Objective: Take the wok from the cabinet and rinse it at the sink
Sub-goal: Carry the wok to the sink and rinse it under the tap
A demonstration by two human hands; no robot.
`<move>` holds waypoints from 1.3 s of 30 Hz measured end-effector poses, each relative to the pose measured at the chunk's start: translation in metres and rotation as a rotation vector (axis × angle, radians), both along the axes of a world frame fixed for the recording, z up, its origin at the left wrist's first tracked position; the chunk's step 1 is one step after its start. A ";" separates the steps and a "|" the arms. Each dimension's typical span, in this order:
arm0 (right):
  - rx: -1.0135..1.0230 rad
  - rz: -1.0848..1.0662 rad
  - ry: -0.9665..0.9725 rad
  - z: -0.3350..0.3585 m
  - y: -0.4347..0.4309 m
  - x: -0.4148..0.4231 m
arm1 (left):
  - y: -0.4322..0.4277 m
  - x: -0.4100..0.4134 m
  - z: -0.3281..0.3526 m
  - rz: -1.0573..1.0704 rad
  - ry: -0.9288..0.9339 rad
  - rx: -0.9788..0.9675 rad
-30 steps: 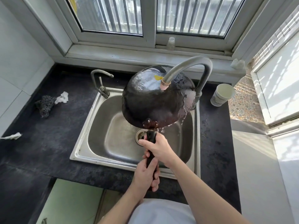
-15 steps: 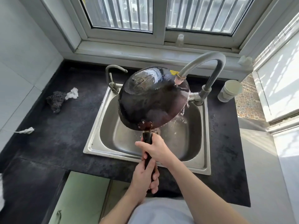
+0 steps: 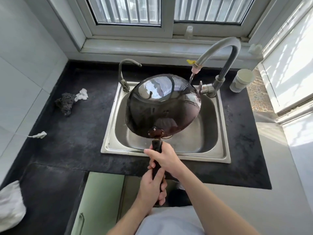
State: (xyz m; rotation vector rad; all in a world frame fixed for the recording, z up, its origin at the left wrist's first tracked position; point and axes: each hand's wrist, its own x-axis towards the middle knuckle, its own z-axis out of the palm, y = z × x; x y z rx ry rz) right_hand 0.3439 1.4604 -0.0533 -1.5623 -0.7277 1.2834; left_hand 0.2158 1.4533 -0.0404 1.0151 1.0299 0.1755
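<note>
The black wok [image 3: 162, 106] is held upside down over the steel sink [image 3: 111, 133], its wet, shiny underside facing me. Both hands grip its dark handle: my right hand [image 3: 165, 157] near the wok, my left hand [image 3: 152, 189] lower on the handle's end. Water runs from the tall grey faucet [image 3: 225, 48] onto the wok's far right rim. The wok hides the sink's drain.
A smaller tap [image 3: 124, 73] stands at the sink's back left. A dark scouring pad with a white scrap [image 3: 67, 102] lies on the black counter [image 3: 67, 141] to the left. A white cup [image 3: 242, 80] sits right of the faucet. A white cloth [image 3: 10, 206] lies bottom left. Green cabinet doors [image 3: 100, 204] are below.
The wok has come down and toward me, away from the spout, so the stream now hits its far right rim. Both hands keep their grip on the handle.
</note>
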 end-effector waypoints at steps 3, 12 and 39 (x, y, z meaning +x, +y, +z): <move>-0.003 -0.037 0.040 0.000 -0.005 -0.013 | -0.001 -0.012 0.000 -0.024 0.001 0.018; -0.063 -0.179 0.185 -0.012 -0.022 -0.042 | -0.004 -0.041 -0.010 -0.118 0.063 0.061; -0.217 -0.680 0.533 -0.025 -0.019 -0.023 | 0.009 -0.016 -0.034 -0.371 0.218 0.530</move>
